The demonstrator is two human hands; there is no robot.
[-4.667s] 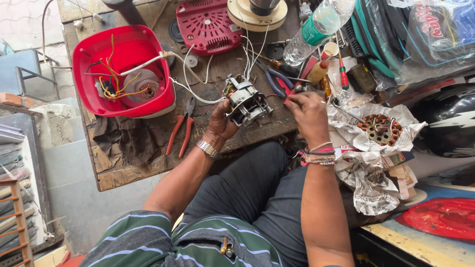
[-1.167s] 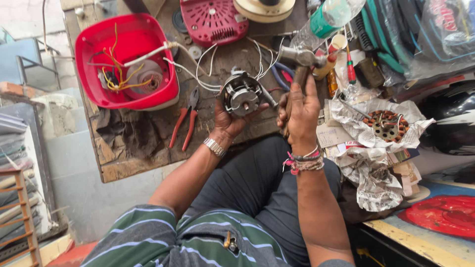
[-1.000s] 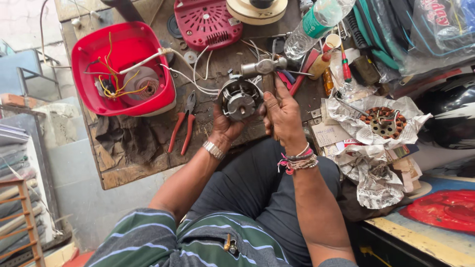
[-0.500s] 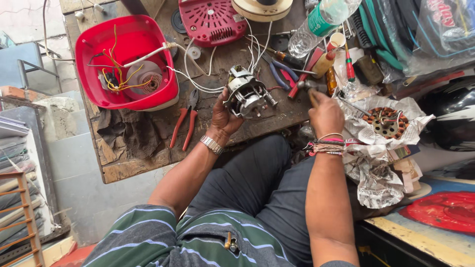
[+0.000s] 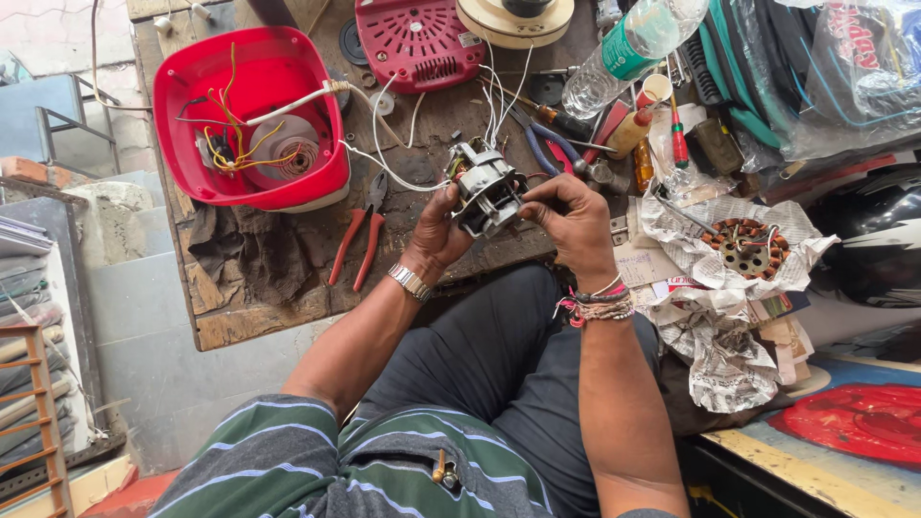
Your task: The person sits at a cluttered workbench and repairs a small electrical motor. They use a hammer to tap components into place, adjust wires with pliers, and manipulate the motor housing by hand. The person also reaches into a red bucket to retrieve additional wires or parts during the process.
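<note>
A small grey electric motor (image 5: 484,189) with white wires is held over the near edge of the wooden workbench (image 5: 251,309). My left hand (image 5: 436,230) grips it from the left and below. My right hand (image 5: 568,221) holds its right side, fingers pinched at the housing. White wires run from the motor to a red plastic appliance shell (image 5: 245,115) at the far left, which holds a coil and yellow and red wiring.
Red-handled pliers (image 5: 357,235) lie left of my hands beside a dark rag (image 5: 251,254). Blue-handled pliers (image 5: 545,146), screwdrivers, a plastic bottle (image 5: 628,48) and a red vented cover (image 5: 417,40) crowd the far side. A wound stator (image 5: 746,245) rests on newspaper at right.
My right hand held a hammer at the motor, then set it down at the right and came back empty onto the motor. My left hand kept holding the motor, turning it slightly.
</note>
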